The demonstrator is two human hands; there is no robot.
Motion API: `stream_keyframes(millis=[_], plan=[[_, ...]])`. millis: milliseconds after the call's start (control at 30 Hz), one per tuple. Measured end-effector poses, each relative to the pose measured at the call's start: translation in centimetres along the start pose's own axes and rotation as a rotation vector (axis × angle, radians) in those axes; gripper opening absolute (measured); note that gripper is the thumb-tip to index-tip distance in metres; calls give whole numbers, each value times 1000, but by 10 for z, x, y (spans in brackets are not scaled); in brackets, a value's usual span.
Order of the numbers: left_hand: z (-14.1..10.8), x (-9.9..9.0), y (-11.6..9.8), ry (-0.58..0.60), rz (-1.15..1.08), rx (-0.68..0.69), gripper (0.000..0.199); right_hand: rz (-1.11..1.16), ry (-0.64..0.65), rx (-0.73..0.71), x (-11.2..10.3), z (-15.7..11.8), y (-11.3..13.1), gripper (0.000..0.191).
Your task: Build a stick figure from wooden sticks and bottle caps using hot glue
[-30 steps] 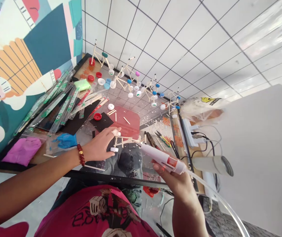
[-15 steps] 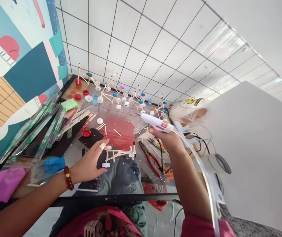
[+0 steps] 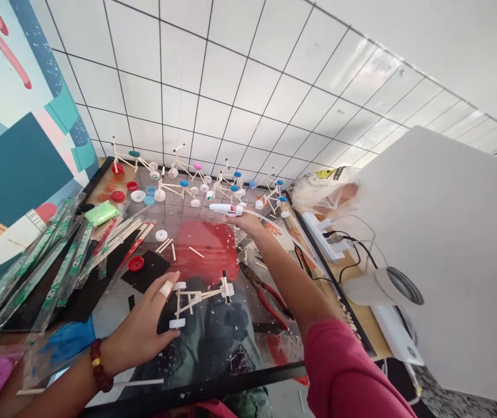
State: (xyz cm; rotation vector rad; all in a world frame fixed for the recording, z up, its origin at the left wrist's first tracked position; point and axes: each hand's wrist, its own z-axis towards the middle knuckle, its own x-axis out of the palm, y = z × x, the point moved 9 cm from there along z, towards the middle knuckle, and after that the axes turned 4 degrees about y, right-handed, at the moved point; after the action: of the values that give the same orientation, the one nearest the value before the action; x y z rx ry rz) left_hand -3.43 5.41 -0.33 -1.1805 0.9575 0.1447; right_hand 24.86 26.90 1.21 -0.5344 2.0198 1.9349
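Observation:
My left hand (image 3: 141,322) spans the rear of a small wooden-stick tricycle (image 3: 198,299). Its thumb and forefinger rest at the two white bottle-cap wheels, gripping the model from either side. The model lies over the clear tabletop, with a black-tipped handlebar at its right end. In my right hand (image 3: 245,223) is a white hot glue gun (image 3: 224,209), its nozzle pointing left above the far side of the red mat (image 3: 207,247). A long clear glue stick trails from the gun's back. My right fingers are wrapped around its handle, partly hidden.
Several finished stick tricycles (image 3: 179,188) stand along the tiled wall. Packaged sticks (image 3: 63,255) and a red cap (image 3: 136,263) lie at left. Red-handled pliers (image 3: 270,296) lie below my right forearm. A power strip (image 3: 324,235) and cables sit at right.
My right hand has carried the glue gun left and farther over the table, away from the tricycle. My left hand stays at the tricycle's rear wheels. The camera view has shifted.

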Motion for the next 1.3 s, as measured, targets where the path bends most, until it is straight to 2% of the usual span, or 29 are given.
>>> stream_keyframes(millis=[167,333,467,600,733,800,867,967,1033,1133,1300], plan=[[1,1,1,12,-4,-8,102,5,-32,38,1,4,-23,37],[2,1,0,13,29,14,103,4,-48,-19,-11,-7,-18,47],[2,-4,-5,-22,65,43,99,-10,-125,-19,-37,-47,-17,54],[3,-8,-10,-36,82,56,92,-124,-309,-61,-56,-117,-3,49],[4,-8,-10,-26,71,60,94,-25,-355,-204,-38,-181,25,21],[5,-8,-9,-27,62,62,96,30,-324,-297,-23,-201,37,21],[5,-9,-8,-31,54,59,95,51,-199,-409,-4,-211,47,32],[6,-9,-9,-34,41,52,94,-43,35,-506,25,-217,50,81],[6,-10,-10,-29,37,47,93,-157,122,-488,39,-216,42,100],[6,-8,-12,-12,47,56,93,-262,164,-433,52,-212,31,104],[6,-8,-8,-3,66,55,96,-253,197,-398,65,-207,23,102]])
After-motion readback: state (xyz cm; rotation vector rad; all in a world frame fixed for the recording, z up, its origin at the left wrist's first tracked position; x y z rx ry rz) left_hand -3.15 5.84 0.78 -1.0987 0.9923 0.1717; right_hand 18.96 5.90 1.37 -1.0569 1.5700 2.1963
